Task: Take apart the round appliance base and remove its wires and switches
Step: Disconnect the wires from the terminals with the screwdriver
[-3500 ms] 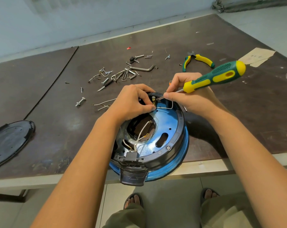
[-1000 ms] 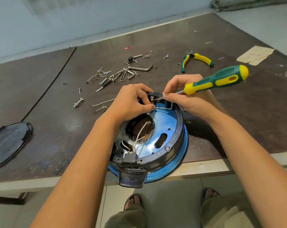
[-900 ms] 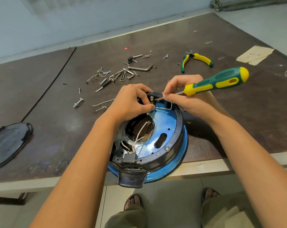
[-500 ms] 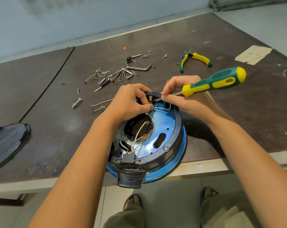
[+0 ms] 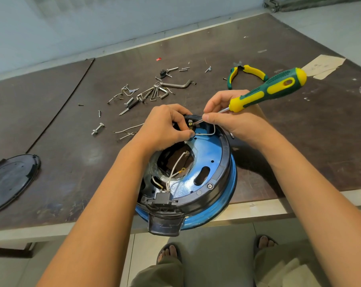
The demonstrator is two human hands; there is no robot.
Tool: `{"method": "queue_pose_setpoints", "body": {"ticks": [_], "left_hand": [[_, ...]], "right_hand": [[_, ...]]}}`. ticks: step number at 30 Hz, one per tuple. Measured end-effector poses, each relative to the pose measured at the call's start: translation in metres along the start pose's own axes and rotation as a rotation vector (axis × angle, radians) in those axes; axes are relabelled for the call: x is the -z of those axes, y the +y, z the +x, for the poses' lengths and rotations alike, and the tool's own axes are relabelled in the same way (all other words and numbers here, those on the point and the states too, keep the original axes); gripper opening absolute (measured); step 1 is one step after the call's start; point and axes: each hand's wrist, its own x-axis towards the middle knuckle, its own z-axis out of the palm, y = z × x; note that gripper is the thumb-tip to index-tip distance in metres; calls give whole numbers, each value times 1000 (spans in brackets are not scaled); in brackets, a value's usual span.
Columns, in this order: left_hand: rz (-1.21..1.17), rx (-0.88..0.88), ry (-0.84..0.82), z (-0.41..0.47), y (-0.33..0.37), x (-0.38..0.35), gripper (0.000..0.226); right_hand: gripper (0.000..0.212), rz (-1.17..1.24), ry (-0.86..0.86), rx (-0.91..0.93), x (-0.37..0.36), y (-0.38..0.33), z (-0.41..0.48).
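Blue base (image 5: 212, 160): left hand (image 5: 165, 127) pinches far-rim switch (image 5: 191, 126), right hand (image 5: 235, 123) grips screwdriver (image 5: 268, 90), tip on it; next, probably pry white wire (image 5: 208, 133) free.

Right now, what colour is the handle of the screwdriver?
The screwdriver handle is dark green with yellow sections; the head view shows it best.

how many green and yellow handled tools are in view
2. The screwdriver is held in the right hand above the far edge of the round base; the pliers lie on the table beyond it. Others may be hidden.
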Motion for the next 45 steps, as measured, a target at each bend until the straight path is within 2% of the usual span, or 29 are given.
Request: {"method": "queue_pose_setpoints", "body": {"ticks": [13,24,29,45], "left_hand": [[30,-5,10,1,-3,-2,18],[24,-1,6,1,-3,-2,17],[25,1,-6,1,-3,-1,17],[12,-5,-14,1,-1,0,18]], "right_hand": [[9,-18,-31,51,0,-5,0],[13,90,111,-213,-11,-11,7],[16,121,159,-259,-15,-12,8],[17,130,152,-347,-17,-19,10]]}}
